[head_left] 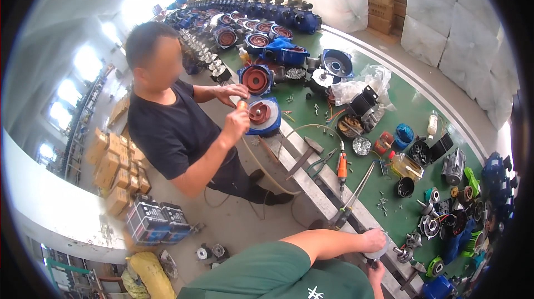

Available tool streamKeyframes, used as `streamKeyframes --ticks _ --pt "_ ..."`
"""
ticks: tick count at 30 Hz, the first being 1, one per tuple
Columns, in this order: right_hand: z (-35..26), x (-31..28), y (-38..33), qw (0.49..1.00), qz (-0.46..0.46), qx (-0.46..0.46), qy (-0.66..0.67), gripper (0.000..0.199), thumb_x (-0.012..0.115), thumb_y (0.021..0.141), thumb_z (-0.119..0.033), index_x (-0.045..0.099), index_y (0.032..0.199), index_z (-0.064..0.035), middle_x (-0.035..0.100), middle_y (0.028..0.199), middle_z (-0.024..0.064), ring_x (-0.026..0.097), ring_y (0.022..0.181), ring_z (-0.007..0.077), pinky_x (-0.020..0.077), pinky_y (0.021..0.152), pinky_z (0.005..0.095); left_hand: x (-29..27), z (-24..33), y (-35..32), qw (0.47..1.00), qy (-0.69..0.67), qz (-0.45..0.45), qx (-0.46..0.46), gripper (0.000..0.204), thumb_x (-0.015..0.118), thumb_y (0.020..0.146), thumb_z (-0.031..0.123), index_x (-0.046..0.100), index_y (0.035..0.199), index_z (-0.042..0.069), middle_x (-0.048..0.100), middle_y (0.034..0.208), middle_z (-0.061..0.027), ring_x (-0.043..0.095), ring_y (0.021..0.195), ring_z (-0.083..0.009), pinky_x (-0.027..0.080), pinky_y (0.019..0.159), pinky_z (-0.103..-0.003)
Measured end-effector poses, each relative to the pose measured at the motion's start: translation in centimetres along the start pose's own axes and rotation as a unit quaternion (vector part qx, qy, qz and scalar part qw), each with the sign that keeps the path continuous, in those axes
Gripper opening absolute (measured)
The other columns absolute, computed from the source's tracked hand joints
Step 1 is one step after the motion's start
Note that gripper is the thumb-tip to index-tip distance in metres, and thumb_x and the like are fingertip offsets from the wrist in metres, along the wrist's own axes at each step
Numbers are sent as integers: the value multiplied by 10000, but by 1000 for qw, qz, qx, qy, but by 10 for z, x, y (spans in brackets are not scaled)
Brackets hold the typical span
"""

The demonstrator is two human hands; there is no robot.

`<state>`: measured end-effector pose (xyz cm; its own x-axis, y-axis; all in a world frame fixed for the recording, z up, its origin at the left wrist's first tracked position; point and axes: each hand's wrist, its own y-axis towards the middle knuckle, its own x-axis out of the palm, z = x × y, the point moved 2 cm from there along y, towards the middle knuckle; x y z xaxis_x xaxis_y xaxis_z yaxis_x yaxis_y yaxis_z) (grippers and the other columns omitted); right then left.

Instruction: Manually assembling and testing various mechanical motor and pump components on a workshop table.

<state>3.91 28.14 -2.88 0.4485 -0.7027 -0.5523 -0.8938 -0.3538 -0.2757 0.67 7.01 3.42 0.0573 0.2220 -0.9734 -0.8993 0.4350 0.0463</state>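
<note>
We hold a small round grey metal part (376, 253) at the near edge of the green workbench (400, 104), low in the view. Our left hand (374, 239) lies closed over the top of it, fingers curled round its rim. Our right hand (376, 272) comes up from beneath and meets its underside; how tightly that hand grips we cannot tell, since the part and our green sleeve (278, 274) hide most of it. The two hands sit close together with the part between them.

Just beside the part, to the right, small metal fittings (409, 243) stand on the bench, and beyond them lies a cluster of motor parts (445, 224) in black, green and blue. Along the pale metal rail (311, 179) at the bench edge rest a long screwdriver (350, 199), an orange-handled power tool (341, 166), pliers (320, 162) and a hammer (307, 151). Loose screws (382, 204) are scattered nearby.

Farther along, a co-worker in a dark shirt (172, 126) stands at the bench side, both hands raised near a small orange object (242, 105), just beside a blue pump housing (263, 114) with a red impeller. A row of similar blue housings (261, 32) runs away toward the far end. Cardboard boxes (114, 168) are stacked on the floor behind the co-worker, and two crates (156, 221) stand near them.
</note>
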Motion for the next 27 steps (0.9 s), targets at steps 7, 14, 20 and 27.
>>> streamKeyframes --ticks 7,14,20,27 --pt "-57 -3 11 985 -18 -149 -83 230 825 695 -79 643 808 3 609 761 131 612 704 292 488 673 378 -28 -41 -30 990 -98 50 -90 199 603 817 195 751 802 63 725 891 -111 688 910 -277 528 791 -413" --pt "-123 -13 47 974 14 -202 -100 197 794 743 -62 615 809 -10 565 756 144 575 694 327 452 623 407 -54 -91 -19 972 -108 68 -199 247 597 908 297 693 884 70 705 894 -115 661 922 -286 516 818 -426" --pt "-203 -40 88 955 -18 -245 -165 209 806 707 -98 652 817 -6 604 767 138 604 712 308 484 654 399 -34 -114 -12 843 -348 -16 -410 407 550 944 378 732 990 17 714 1029 -227 696 988 -387 544 871 -499" --pt "-196 -19 63 871 -165 -366 -285 187 817 701 -180 704 828 -100 590 757 81 627 748 303 520 657 429 48 -92 -50 788 -423 -60 -444 397 561 939 367 710 1085 29 702 1075 -244 681 1033 -397 527 918 -487"
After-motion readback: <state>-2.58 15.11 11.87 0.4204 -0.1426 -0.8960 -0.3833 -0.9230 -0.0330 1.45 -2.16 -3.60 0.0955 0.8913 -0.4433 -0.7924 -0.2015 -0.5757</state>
